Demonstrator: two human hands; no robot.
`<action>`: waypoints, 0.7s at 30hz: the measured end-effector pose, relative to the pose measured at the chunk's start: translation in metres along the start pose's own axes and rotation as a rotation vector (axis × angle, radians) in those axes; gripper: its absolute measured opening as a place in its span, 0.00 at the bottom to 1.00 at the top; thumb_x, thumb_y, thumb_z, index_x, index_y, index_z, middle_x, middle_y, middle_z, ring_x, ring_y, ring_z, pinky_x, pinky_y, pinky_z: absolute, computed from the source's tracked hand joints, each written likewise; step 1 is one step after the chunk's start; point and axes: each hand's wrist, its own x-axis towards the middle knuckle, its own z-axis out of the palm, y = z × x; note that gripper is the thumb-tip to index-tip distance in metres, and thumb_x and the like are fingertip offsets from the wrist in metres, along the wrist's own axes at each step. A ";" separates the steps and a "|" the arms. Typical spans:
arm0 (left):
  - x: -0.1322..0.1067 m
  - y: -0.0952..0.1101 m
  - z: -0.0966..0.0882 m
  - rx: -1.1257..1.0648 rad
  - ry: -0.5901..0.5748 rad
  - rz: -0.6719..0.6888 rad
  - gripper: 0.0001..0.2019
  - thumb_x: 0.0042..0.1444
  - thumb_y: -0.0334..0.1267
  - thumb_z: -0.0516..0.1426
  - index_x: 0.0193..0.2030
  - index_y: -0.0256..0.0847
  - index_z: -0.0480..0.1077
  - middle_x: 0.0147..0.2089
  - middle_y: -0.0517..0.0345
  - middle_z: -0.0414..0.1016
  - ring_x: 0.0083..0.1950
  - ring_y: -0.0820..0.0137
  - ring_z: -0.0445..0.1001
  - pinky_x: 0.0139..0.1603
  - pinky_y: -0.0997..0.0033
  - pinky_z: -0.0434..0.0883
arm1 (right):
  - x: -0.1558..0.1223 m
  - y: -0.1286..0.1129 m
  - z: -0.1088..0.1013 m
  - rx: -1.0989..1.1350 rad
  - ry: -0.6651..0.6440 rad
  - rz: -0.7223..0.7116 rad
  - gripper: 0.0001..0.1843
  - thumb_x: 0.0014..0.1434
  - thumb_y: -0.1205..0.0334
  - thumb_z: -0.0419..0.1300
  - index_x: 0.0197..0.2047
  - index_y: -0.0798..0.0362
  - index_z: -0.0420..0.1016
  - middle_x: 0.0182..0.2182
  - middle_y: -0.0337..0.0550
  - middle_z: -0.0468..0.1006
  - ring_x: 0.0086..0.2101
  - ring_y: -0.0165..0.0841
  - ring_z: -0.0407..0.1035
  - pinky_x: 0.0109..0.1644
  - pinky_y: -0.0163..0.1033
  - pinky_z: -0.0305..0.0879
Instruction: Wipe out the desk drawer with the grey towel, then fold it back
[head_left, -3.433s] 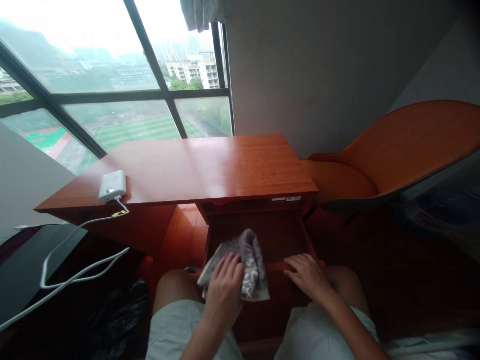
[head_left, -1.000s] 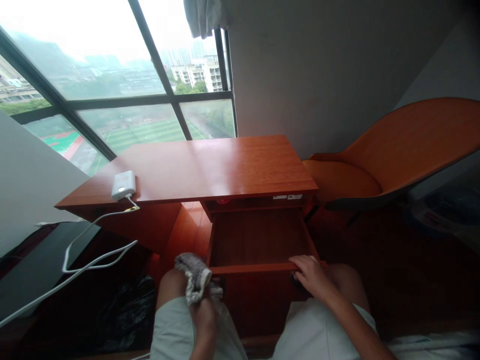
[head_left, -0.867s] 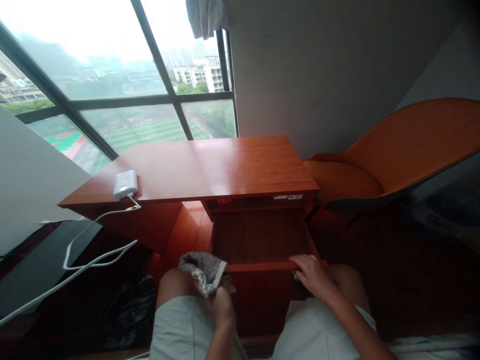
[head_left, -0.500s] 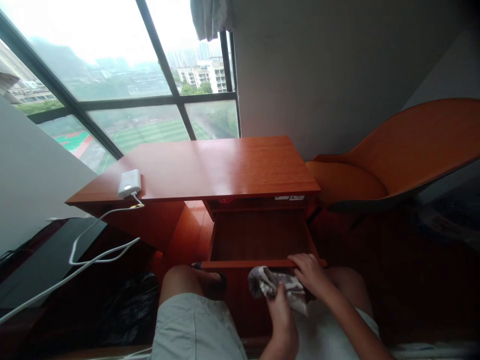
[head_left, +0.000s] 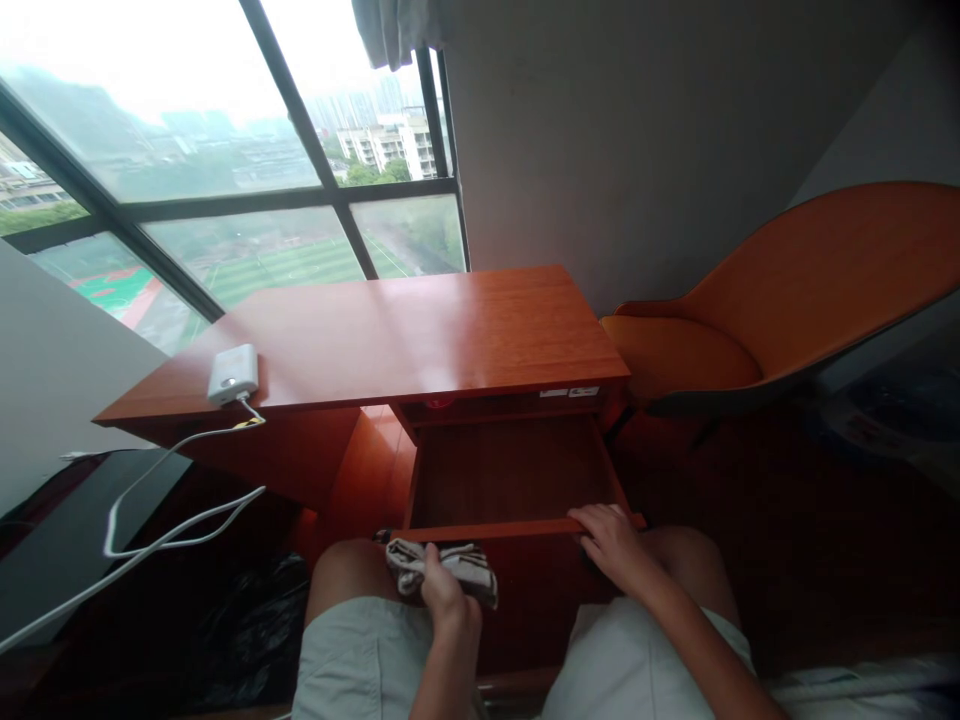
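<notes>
Orange chair [head_left: 817,285], black bag [head_left: 259,605] perhaps

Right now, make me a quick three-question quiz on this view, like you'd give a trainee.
1. What is the left hand holding?
2. True or false: the right hand touches the front edge of the open drawer.
3. The white corded device sits on the: A, chair; B, desk; C, floor.

Key: 1, a patterned cloth; 2, true; 3, B.

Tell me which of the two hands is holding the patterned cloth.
The left hand: it grips the patterned cloth near the front of the open drawer, while the right hand, with no cloth, rests on the drawer's front edge.
</notes>
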 end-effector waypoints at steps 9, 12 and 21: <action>0.031 0.033 -0.012 0.094 0.079 0.160 0.11 0.55 0.45 0.52 0.36 0.40 0.66 0.31 0.55 0.76 0.37 0.60 0.79 0.38 0.61 0.76 | -0.001 0.006 0.005 0.019 -0.010 -0.002 0.19 0.56 0.71 0.53 0.50 0.52 0.73 0.46 0.46 0.79 0.46 0.41 0.71 0.50 0.48 0.62; 0.037 0.052 -0.018 0.221 0.012 0.216 0.14 0.51 0.48 0.55 0.37 0.38 0.67 0.23 0.59 0.71 0.26 0.60 0.76 0.30 0.60 0.74 | -0.002 0.007 0.006 0.017 -0.001 -0.011 0.19 0.56 0.71 0.53 0.50 0.51 0.73 0.46 0.46 0.79 0.45 0.41 0.71 0.50 0.48 0.63; 0.080 0.138 0.012 0.646 -0.408 0.369 0.14 0.46 0.44 0.60 0.37 0.36 0.72 0.29 0.54 0.75 0.32 0.63 0.75 0.34 0.66 0.73 | -0.011 0.007 0.008 0.000 0.043 -0.033 0.19 0.56 0.71 0.53 0.50 0.51 0.73 0.44 0.46 0.80 0.44 0.40 0.72 0.48 0.47 0.65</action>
